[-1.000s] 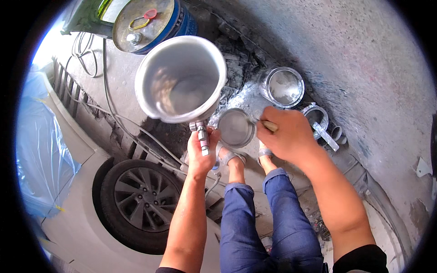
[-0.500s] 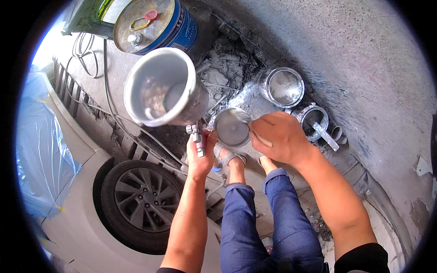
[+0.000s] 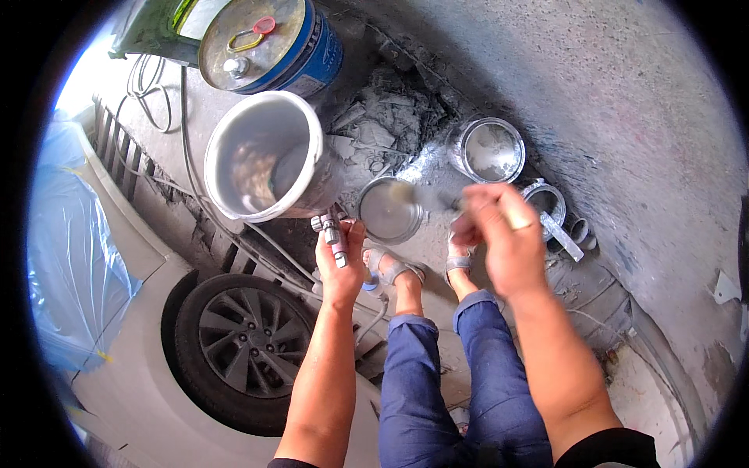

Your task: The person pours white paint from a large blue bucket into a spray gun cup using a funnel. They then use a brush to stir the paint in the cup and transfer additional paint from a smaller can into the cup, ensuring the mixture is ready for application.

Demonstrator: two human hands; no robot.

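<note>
My left hand (image 3: 341,261) is wrapped round a spray gun (image 3: 331,234) with a large, whitish, open-topped cup (image 3: 222,183) above it. The cup is tilted, and a tan-grey patch shows inside. My right hand (image 3: 503,238) is closed round a brush with a pale handle (image 3: 516,212). Motion smears the brush's far end, which points left over the rim of a round tin (image 3: 390,234) with a grey inside. Whether the bristles touch that tin I cannot tell.
Right of the tin stand a grey-filled can (image 3: 493,152) and another can with a flat stirring stick (image 3: 562,236). A blue drum (image 3: 312,62) is at the upper left. A car wheel (image 3: 248,343) and blue plastic sheeting (image 3: 70,265) lie left. A hose (image 3: 187,148) crosses the floor.
My right hand has moved right, away from the tin, and turned with the brush. My left hand and the spray gun have shifted slightly left.
</note>
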